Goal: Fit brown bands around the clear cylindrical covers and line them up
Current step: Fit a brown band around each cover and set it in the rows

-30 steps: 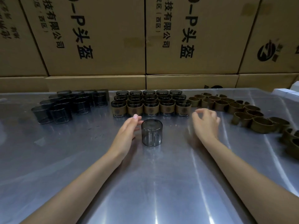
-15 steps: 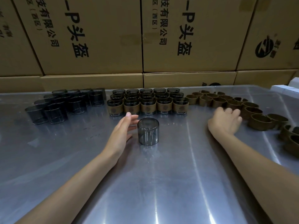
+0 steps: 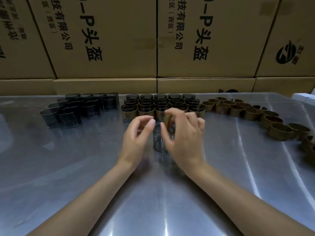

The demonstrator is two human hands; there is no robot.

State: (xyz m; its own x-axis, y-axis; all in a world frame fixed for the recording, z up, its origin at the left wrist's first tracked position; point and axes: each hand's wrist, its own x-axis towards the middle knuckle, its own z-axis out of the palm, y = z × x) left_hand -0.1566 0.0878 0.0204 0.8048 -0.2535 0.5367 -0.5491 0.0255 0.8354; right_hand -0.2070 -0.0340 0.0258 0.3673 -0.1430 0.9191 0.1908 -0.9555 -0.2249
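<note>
Head view looks down on a shiny metal table (image 3: 85, 167), where both hands meet at the centre of the frame over a single clear cover (image 3: 160, 140) standing upright and apart from the rest. Fingers and thumb of the right hand (image 3: 184, 138) are curled in a pinching grip on a brown band (image 3: 167, 119), held just above the cover's top rim; motion blur hides the band's exact tilt. Just left of the cover, the left hand (image 3: 136, 137) has its fingers loosely bent near the rim, and whether they touch the band or the cover I cannot tell, though they seem to hold nothing yet. To do this step well, I would steady the cover low on its wall with the left hand, bring the band level over the rim so it does not catch on one edge, then slide it down evenly with both hands to the height seen on the finished pieces. Those banded covers (image 3: 162, 108) stand in neat rows at upper centre, backed by cardboard boxes (image 3: 105, 40). Bare covers (image 3: 76, 109) are clustered at upper left, and loose bands (image 3: 255, 114) curve away at upper right. Once banded, this piece likely belongs in front of the nearest row, squared to its neighbours.
</note>
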